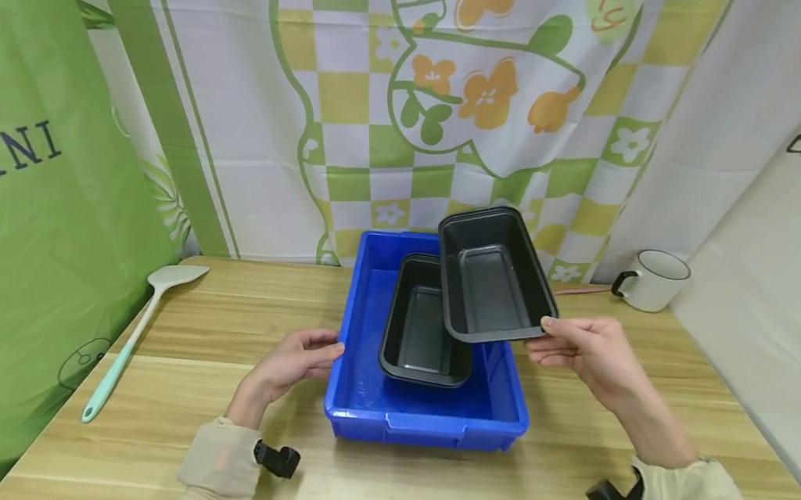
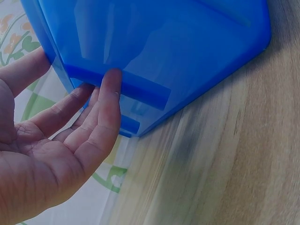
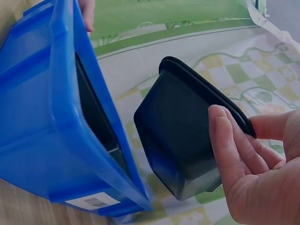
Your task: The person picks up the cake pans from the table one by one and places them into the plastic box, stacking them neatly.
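A black loaf pan (image 1: 491, 281) is tilted above the right part of a blue plastic bin (image 1: 429, 423). My right hand (image 1: 586, 351) pinches its near right corner, with the thumb on the rim and the fingers beneath, as the right wrist view also shows. Inside the bin sits a second black loaf pan (image 1: 422, 338), partly hidden by the first. At the bin's left side, my left hand (image 1: 293, 363) grips the wall. In the left wrist view its thumb meets the rim and its fingertips (image 2: 112, 77) lie against the outer wall below.
A spatula (image 1: 128, 346) with a mint-green handle lies on the left of the wooden table (image 1: 226, 315). At the back right stands a white mug (image 1: 659, 280) with a black handle, beside a thin reddish stick (image 1: 581, 289). Patterned curtains (image 1: 242, 112) enclose the table.
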A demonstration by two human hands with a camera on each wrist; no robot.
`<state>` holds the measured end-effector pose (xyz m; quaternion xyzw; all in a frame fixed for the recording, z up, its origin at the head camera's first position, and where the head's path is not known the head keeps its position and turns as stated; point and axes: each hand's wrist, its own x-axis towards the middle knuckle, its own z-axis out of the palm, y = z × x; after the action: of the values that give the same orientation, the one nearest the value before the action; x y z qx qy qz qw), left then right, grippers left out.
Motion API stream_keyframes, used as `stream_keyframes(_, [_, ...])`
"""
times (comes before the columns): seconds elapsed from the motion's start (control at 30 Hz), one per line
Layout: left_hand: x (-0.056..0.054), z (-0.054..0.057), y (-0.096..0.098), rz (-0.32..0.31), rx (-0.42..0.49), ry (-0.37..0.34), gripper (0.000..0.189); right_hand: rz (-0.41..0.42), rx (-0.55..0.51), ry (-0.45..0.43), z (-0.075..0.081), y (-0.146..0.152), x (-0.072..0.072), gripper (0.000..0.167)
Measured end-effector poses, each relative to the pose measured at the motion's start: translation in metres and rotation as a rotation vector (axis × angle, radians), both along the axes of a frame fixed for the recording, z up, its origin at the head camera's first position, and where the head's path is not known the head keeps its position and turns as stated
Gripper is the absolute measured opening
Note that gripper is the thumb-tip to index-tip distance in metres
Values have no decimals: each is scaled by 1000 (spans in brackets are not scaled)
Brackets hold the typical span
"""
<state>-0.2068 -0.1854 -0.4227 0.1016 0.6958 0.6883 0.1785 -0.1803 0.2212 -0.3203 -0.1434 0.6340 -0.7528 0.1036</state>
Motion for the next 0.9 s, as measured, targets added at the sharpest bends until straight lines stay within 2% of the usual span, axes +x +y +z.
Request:
stream_keyframes(0.4, [0,0,-1,2,-5,4,58,-17,32,-123,-14,-32,-9,24])
stream_keyframes(0.7, [0,1,0,10,-1,-5,54,-14,85,-177,-24,-52,-14,17])
stream_keyframes(0.9, [0,0,-1,8,3,-1,54,-22,187,-158,-29,-57,-19,35])
